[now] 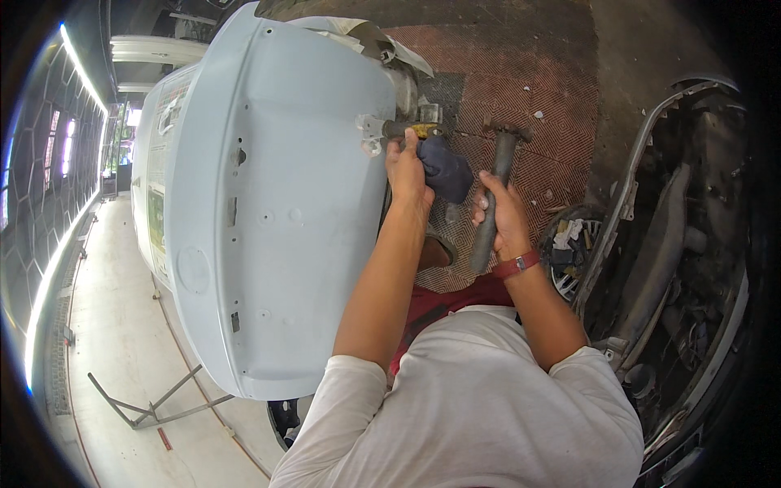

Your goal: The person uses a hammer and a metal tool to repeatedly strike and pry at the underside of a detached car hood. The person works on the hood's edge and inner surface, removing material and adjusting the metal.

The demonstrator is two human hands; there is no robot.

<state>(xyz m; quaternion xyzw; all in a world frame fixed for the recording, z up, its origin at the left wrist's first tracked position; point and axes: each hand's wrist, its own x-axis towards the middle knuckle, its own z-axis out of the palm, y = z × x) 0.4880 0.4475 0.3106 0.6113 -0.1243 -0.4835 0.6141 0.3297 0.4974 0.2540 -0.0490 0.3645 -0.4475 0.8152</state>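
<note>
Floor [122, 342], pale and smooth, fills the left margin, crossed by a thin metal stand [154, 403] of angled bars. Panel [268, 203], a large curved sheet of pale blue-grey painted metal, matte and dotted with small holes and round plugs, rests above it; its right edge shows bare, chipped spots. Left hand [407, 175] is closed around a dark cloth [446, 168] and a short metal tool [403, 128] with a yellow band, pressed against that edge. Right hand [503, 215] is wrapped tight on the dark, slightly tapered handle of a hammer [496, 191], its worn steel head raised just right of the tool, apart from the panel. A red strap [519, 263] circles the right wrist. Red-brown herringbone paving [553, 106] lies beneath both hands. Car body [675, 244], stripped and grimy, curves along the right margin.
</note>
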